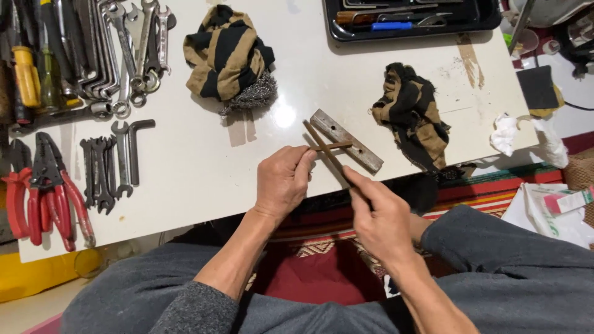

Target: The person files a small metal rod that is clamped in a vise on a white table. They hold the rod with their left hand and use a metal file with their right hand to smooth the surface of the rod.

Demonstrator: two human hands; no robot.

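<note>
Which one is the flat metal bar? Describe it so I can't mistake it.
Start at the white table and go to its near edge, between the two striped rags. The flat metal bar lies there diagonally, just beyond the hands: grey, straight, with holes, unlike the thin brown rods crossing it.

Thin brown rod (pixel 333 146): pinched level in my left hand (pixel 283 180). Second rusty rod (pixel 325 148): slanted, crossing it, in my right hand (pixel 377 216). Both over the desk (pixel 198 161) edge.

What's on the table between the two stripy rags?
In the head view, a flat grey metal bar lies between the striped brown-and-black rag with steel wool and the smaller crumpled rag; otherwise bare white tabletop.
</note>
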